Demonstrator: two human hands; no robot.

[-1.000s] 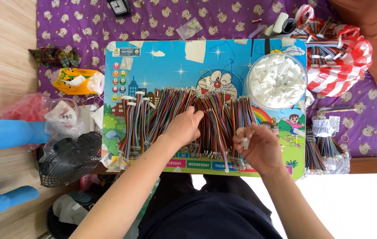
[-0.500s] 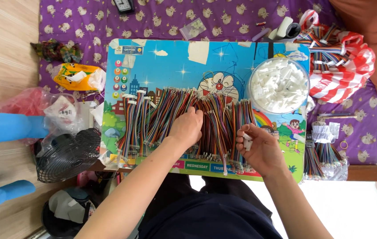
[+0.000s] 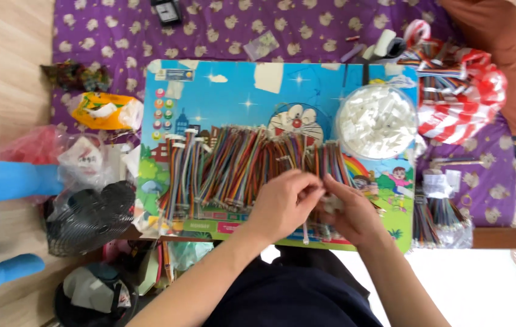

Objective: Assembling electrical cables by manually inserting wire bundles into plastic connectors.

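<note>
Both hands meet over the wires (image 3: 239, 166) near the desk's (image 3: 239, 91) front edge. The left hand (image 3: 282, 203) curls narrow, covering whatever small white piece the right hand (image 3: 352, 212) pinches; I cannot tell what it is. The desk's far half lies open. The bowl (image 3: 379, 121) holds white connectors.

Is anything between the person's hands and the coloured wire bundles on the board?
Nothing visible: the left hand and right hand rest directly on the coloured wire bundles, meeting over a small white piece.
</note>
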